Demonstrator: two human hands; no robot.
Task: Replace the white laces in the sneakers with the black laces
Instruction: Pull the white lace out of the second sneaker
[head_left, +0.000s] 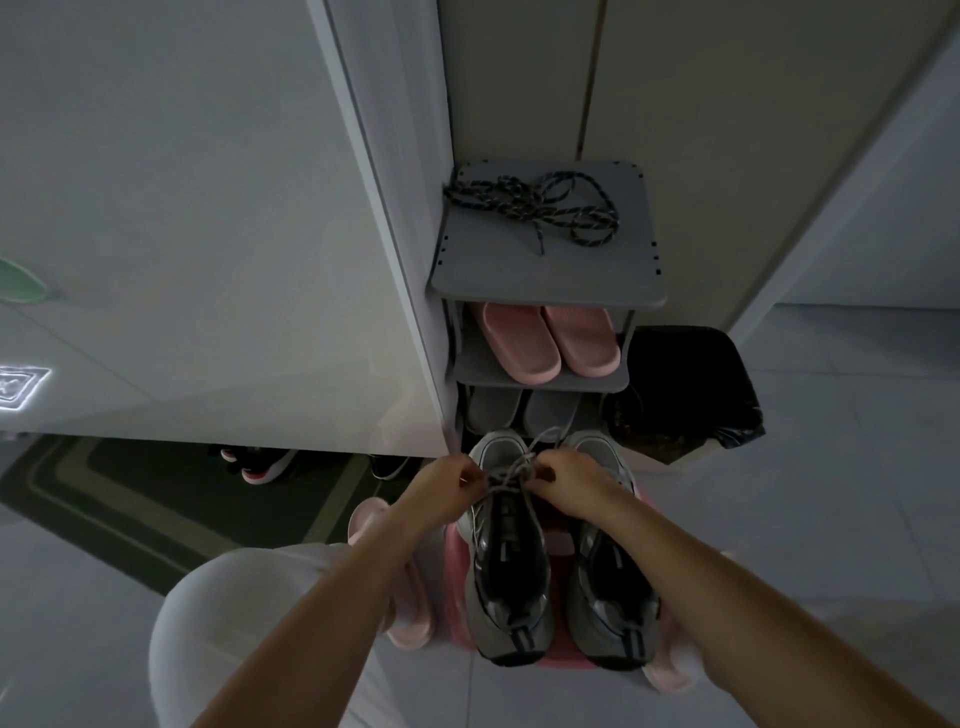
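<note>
On the dim hallway floor, both hands' fingers are pinching the white lace (511, 470) across the left sneaker (506, 545), left hand (448, 480) and right hand (563, 475) on either side.

Open floor (831, 493) at right; shoe rack (545, 291) dead ahead at centre, cabinet wall (208, 208) crowding upper left.

Right sneaker (613, 587) toe hidden under right hand (563, 480); grey slippers (522, 410) mostly hidden beneath shelf (540, 384).

No readable text or labels anywhere.
</note>
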